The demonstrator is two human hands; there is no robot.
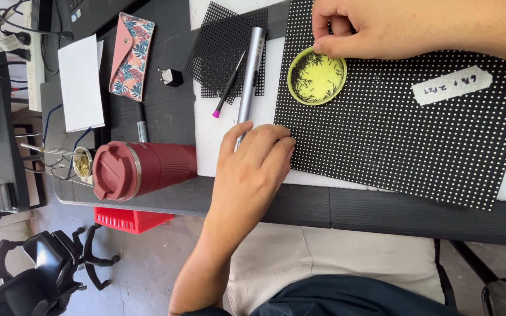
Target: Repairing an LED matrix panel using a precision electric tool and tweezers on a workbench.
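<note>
The left hand [253, 167] rests at about 7 o'clock on the black dotted rectangular panel [393, 134], its curled fingers hiding the tip of a slim silver metal pen-shaped tool [250, 73]; whether the grip closes on it cannot be told. At 12 o'clock, the right hand [393, 26], wrist cut off by the frame, pinches fingertips at the rim of a round yellow-green plastic dish [317, 76] of tiny dark, indistinct pieces lying on the panel.

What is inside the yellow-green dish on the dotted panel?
The yellow-green dish holds many small dark screws. The right hand pinches its rim, covering a small part there.
</note>
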